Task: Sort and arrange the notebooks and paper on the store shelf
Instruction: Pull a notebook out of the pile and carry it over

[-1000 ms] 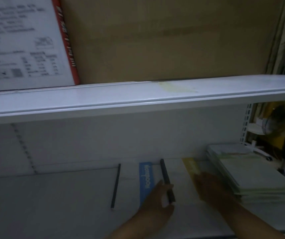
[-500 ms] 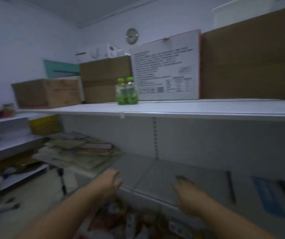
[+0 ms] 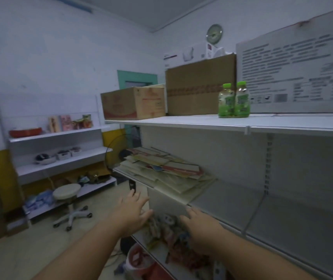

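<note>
A messy pile of notebooks and paper (image 3: 165, 172) lies on the left end of the middle white shelf (image 3: 232, 201), some sheets hanging over its front edge. My left hand (image 3: 133, 211) is stretched toward the pile with fingers spread, holding nothing, a little below and in front of the shelf edge. My right hand (image 3: 199, 221) reaches beside it, fingers straight, near the shelf's front edge and short of the pile.
Two green bottles (image 3: 233, 100), cardboard boxes (image 3: 135, 103) and a white printed box (image 3: 296, 75) stand on the upper shelf. Packets (image 3: 173, 239) crowd the lower shelf. A white stool (image 3: 68, 201) stands on the floor left, with wall shelves (image 3: 60, 150) behind.
The view has swung left from the shelf's right part to its left end. Both hands left the black-spined notebooks and now reach toward the messy pile, closer than half a second ago.
</note>
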`<state>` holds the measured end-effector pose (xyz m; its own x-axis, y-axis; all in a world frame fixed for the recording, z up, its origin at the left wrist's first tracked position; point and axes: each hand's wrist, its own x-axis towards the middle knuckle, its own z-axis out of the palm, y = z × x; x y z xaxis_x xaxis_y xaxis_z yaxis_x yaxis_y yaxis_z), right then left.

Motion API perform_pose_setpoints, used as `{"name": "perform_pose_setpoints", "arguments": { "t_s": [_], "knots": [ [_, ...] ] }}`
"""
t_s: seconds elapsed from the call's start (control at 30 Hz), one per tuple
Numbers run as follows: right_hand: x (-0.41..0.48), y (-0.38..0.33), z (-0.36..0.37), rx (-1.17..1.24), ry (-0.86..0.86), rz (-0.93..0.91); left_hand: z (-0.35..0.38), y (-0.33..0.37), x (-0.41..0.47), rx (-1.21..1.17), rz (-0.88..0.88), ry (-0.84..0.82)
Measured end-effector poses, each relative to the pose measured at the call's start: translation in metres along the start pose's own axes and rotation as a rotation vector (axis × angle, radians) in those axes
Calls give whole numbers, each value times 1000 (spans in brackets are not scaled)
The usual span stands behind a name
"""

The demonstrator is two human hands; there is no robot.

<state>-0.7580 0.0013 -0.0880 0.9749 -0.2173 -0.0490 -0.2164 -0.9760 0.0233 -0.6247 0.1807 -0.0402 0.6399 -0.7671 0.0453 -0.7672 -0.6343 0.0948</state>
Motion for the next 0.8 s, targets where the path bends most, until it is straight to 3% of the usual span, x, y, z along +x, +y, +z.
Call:
{"name": "perform_pose_setpoints", "arguments": {
  "t_s": [0.23, 0.47, 0.67, 0.8],
  "knots": [
    [122, -17, -10, -9, 108, 15, 10, -74, 87, 25, -62, -28],
    [213, -32, -13, -41, 69, -76, 11, -130, 163, 68, -48, -34],
    [270, -42, -3, -66, -50, -39, 18, -191, 212, 39, 6, -79],
    [303, -44, 5, -38, -66, 95, 14, -242, 249, -37, 86, -70]
  ]
}}
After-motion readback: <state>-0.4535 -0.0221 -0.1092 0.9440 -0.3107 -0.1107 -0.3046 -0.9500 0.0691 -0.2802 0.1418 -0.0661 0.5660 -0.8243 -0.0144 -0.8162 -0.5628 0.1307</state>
